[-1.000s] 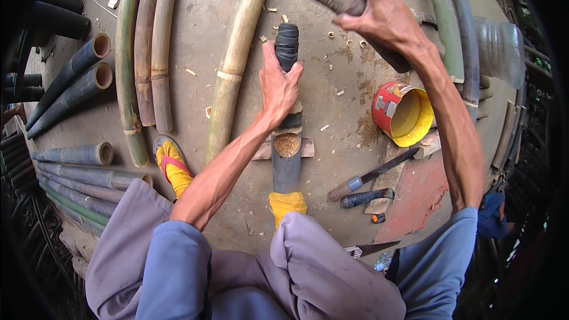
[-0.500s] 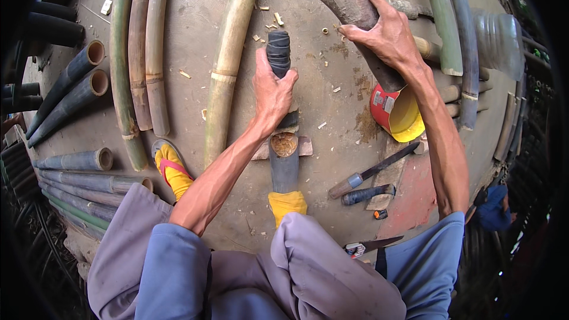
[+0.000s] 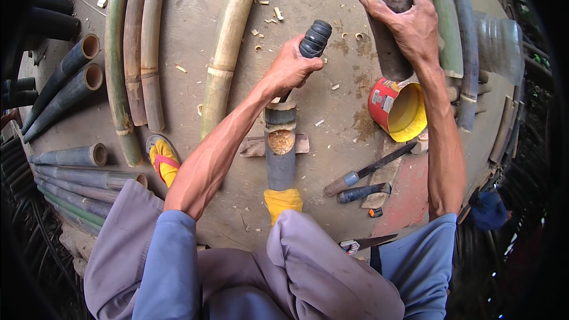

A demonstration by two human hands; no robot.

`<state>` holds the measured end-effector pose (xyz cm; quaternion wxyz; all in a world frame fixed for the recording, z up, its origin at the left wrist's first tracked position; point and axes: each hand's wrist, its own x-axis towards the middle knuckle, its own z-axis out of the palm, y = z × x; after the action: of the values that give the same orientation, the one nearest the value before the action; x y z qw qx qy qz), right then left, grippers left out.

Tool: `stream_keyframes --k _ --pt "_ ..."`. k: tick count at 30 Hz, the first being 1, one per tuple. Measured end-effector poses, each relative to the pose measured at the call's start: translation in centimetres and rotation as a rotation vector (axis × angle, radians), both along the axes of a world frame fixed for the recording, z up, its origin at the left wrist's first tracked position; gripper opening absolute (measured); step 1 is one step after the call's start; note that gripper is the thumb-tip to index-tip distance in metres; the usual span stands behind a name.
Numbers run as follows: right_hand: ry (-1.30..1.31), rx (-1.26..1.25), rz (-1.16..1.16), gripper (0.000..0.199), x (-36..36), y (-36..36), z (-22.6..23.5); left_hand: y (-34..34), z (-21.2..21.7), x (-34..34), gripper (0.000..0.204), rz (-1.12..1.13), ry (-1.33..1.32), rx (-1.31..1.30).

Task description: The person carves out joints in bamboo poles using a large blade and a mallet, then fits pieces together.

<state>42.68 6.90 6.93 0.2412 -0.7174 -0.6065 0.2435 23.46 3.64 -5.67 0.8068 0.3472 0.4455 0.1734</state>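
Observation:
My left hand (image 3: 290, 68) is closed round a tool's handle wrapped in black (image 3: 315, 38), tilted up to the right. A thin dark blade shows below the fist, over the end of a dark bamboo tube (image 3: 280, 169). That tube has a pale scooped opening (image 3: 280, 141) in its upper side. It rests across a small wood block (image 3: 255, 146), its near end by my yellow-socked foot (image 3: 283, 203). My right hand (image 3: 415, 26) grips a thick, curved brown wooden club (image 3: 388, 41), held at the upper right above a red and yellow tin (image 3: 385, 101).
Long bamboo poles (image 3: 222, 53) lie left of my hands, with cut tubes (image 3: 71, 80) further left. More poles (image 3: 444, 18) lie at the right. A long knife (image 3: 370, 169) and a black-wrapped piece (image 3: 363, 193) are near my right forearm. Pale chips dot the floor.
My left hand has moved up and right, its handle now leaning right, uncovering more of the tube's end. My right hand has shifted right with the wooden club, now more upright.

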Motion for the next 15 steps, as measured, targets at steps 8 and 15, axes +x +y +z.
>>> stream_keyframes --k 8,15 --pt "-0.116 -0.212 0.27 0.081 0.3 -0.1 -1.6 -2.5 -0.7 -1.1 0.031 0.126 0.035 0.02" --pt "-0.088 0.139 0.09 0.082 2.4 -0.7 -2.6 -0.7 -0.6 -0.9 0.027 0.571 0.002 0.135"
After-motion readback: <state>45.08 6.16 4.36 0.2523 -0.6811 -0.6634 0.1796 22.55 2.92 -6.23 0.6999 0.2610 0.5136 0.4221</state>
